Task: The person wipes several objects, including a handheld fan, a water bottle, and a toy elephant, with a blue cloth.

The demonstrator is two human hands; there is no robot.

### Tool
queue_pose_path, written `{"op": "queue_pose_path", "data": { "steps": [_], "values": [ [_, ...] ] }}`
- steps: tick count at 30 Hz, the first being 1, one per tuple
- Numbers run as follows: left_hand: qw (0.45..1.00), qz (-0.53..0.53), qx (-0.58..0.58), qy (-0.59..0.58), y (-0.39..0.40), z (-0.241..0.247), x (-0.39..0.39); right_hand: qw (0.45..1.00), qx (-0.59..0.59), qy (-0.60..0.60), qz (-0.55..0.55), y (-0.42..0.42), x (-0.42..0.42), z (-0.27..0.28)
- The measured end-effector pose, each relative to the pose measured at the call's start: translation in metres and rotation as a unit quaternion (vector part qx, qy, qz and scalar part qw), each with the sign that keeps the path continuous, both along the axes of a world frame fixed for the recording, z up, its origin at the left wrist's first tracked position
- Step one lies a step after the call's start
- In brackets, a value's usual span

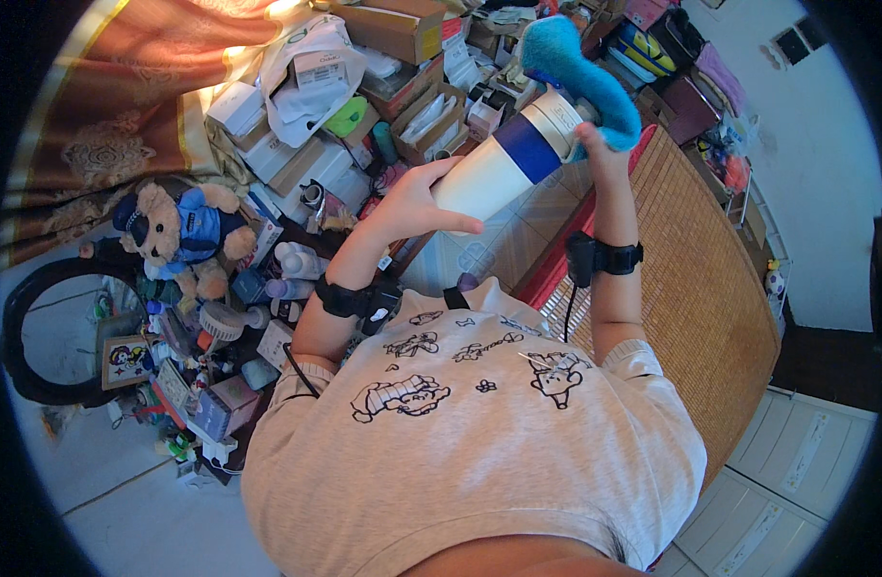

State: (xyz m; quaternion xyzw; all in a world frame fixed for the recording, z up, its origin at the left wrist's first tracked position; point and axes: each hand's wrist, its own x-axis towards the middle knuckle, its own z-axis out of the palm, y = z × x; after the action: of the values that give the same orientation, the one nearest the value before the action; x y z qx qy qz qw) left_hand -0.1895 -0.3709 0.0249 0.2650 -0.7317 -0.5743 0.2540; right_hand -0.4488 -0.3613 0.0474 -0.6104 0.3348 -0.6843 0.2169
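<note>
A white tumbler (484,184) with a dark blue band and a cream lid is tilted in front of me, its top towards the upper right. My left hand (416,202) grips its lower part, thumb along the near side. At the lid end, my right hand (605,148) holds a fuzzy turquoise cloth (592,79) that touches the lid. The cloth arches up over the lid and hides most of my right fingers. A dark blue piece, perhaps a strap or lid part, shows beneath it.
A bed with a woven mat (701,274) lies to my right. Cardboard boxes (398,32) and a white plastic bag (311,79) crowd the far side. A teddy bear (188,223), a small fan (224,321) and a round black-framed mirror (26,339) stand at left. Tiled floor (455,260) shows below the tumbler.
</note>
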Motion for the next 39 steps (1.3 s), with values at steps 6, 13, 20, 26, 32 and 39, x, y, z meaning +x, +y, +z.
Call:
{"op": "queue_pose_path", "data": {
  "steps": [6,13,20,26,32,39],
  "values": [
    [0.998,0.029,-0.027,-0.054,0.006,0.003,0.0,0.885,-0.086,0.44,-0.124,0.011,0.027,0.062],
    [0.983,0.089,-0.136,-0.083,0.014,0.011,-0.001,0.963,0.11,0.245,-0.022,0.0,0.025,0.052],
    [0.977,0.095,-0.15,-0.114,0.018,0.01,0.004,0.927,0.372,0.056,-0.009,-0.031,-0.022,-0.006],
    [0.987,0.055,-0.077,-0.132,0.014,-0.006,0.011,0.871,0.471,0.13,-0.042,-0.039,-0.018,-0.015],
    [0.969,0.096,-0.151,-0.17,0.018,-0.009,0.011,0.884,0.434,0.151,-0.085,-0.026,0.01,0.0],
    [0.948,0.161,-0.206,-0.179,0.017,-0.014,0.006,0.967,0.249,-0.009,-0.06,-0.018,0.028,-0.008]
  ]
}}
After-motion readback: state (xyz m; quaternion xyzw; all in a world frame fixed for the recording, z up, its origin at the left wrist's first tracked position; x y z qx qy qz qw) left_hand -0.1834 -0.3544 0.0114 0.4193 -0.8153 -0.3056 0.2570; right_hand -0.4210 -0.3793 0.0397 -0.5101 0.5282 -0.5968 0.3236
